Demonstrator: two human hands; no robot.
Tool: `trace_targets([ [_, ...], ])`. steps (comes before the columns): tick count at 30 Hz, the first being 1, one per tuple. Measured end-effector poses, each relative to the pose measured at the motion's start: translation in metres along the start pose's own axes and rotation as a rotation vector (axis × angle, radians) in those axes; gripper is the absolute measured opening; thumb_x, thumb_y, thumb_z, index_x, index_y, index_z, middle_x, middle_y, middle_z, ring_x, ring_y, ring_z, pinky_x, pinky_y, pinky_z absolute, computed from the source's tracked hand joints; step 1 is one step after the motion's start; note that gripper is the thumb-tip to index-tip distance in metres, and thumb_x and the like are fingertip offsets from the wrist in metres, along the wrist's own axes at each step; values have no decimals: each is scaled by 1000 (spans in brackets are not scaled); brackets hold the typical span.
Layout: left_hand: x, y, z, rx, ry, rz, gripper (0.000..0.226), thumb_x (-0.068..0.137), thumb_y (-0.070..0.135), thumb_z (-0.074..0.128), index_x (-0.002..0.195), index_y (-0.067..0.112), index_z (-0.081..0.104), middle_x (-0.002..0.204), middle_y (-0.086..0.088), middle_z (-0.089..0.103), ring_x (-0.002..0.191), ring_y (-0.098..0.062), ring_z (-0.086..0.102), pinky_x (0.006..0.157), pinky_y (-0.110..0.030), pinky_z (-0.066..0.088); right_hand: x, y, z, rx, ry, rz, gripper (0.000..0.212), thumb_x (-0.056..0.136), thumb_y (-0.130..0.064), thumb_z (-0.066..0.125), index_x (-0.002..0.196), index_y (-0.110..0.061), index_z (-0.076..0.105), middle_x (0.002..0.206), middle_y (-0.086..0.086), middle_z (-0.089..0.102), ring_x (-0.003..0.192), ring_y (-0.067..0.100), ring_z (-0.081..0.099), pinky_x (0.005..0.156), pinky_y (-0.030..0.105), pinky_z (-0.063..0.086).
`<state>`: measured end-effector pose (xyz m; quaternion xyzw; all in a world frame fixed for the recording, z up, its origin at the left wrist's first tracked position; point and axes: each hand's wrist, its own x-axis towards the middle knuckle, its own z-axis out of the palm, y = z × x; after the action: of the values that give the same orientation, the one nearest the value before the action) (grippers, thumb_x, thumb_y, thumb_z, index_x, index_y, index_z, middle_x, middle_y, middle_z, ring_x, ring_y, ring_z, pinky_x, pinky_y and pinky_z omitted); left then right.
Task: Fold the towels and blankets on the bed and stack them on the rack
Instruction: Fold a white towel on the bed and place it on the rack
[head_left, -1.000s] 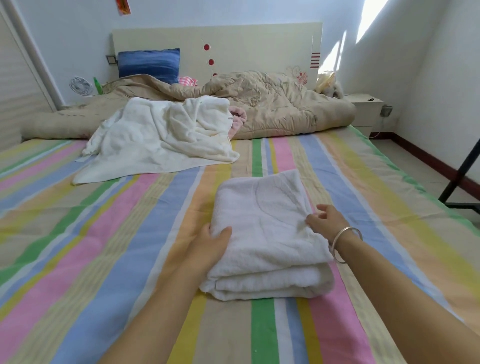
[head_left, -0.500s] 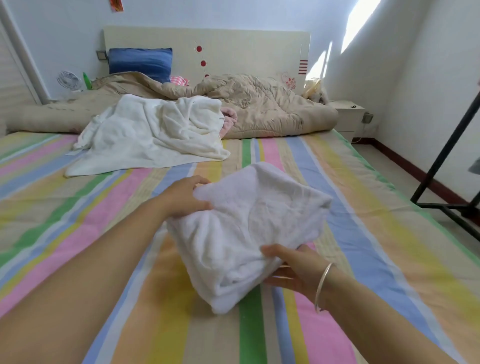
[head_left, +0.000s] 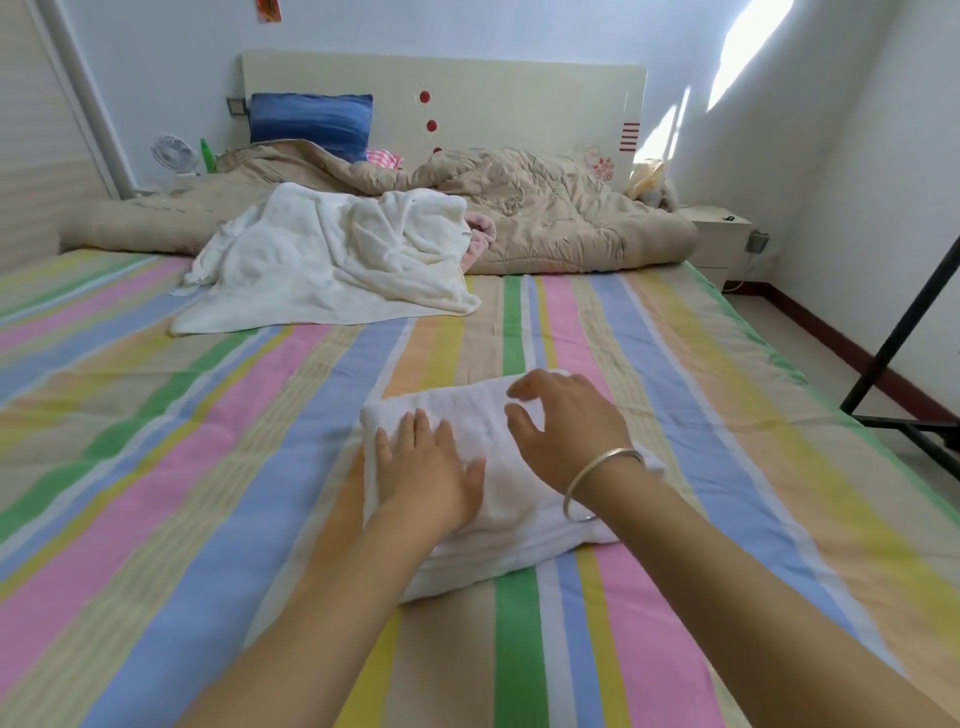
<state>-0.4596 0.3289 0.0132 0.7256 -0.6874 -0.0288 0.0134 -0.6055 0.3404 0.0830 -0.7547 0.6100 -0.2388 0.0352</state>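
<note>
Folded white towel (head_left: 514, 499): lies as a thick rectangular pad on the striped bed sheet (head_left: 208, 467), in the near centre of the bed, with its layered edges facing the near side.

Left hand (head_left: 426, 467): rests palm-down on the left part of the folded white towel. Fingers are straight and held together, thumb out to the right, pressing flat on the cloth; nothing is gripped.

Right hand (head_left: 566, 436): is over the right and far part of the same towel. Fingers are spread and loosely curved, thumb apart from them; they enclose nothing. Whether the fingertips touch the cloth cannot be told. A silver bangle (head_left: 605, 458) sits on this wrist.

Unfolded white towel (head_left: 332, 270): lies crumpled and spread at far left of centre, well apart from the folded one. A pink cloth (head_left: 480, 234) shows at its right edge.

Beige quilt (head_left: 561, 223): lies bunched across the far end of the bed, behind the unfolded white towel. A blue pillow (head_left: 311, 122) leans against the cream headboard (head_left: 493, 98).

Surroundings: a white nightstand (head_left: 719, 228) stands at far right beside the bed. A black metal frame (head_left: 904, 332) stands on the floor at the right edge. A small white fan (head_left: 174, 153) and a green bottle (head_left: 208, 156) stand at far left.
</note>
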Motion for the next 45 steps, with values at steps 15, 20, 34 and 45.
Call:
trace_targets([
  [15, 0, -48, 9, -770, 361, -255, 35, 94, 22, 54, 129, 19, 55, 134, -6, 55, 123, -27, 51, 101, -37, 42, 31, 109, 61, 270, -438, 727, 88, 83, -72, 46, 140, -6, 41, 139, 14, 49, 121, 32, 50, 92, 34, 38],
  [20, -13, -80, 19, -1333, -254, -599, 67, 73, 67, 68, 119, 18, 62, 113, -6, 69, 101, -26, 65, 80, -37, 55, 24, 113, 55, 387, -510, 805, 99, 71, -76, 59, 139, -6, 44, 138, 11, 49, 117, 31, 50, 90, 35, 37],
  [34, -31, -169, -11, -1670, -455, -403, 53, 76, 48, 71, 117, 15, 67, 110, -11, 72, 108, -26, 66, 102, -42, 46, -15, 13, 50, 824, -468, 947, 44, 73, -43, 74, 96, -7, 64, 80, 10, 65, 68, 25, 59, 63, 29, 43],
  [45, -149, -426, -46, -1634, -108, -441, 30, 93, 43, 58, 110, 20, 67, 104, -4, 74, 90, -17, 71, 74, -32, 49, -61, -238, 137, 1014, -639, 767, 61, 55, -48, 85, 100, -10, 71, 89, 11, 75, 73, 24, 66, 68, 28, 46],
])
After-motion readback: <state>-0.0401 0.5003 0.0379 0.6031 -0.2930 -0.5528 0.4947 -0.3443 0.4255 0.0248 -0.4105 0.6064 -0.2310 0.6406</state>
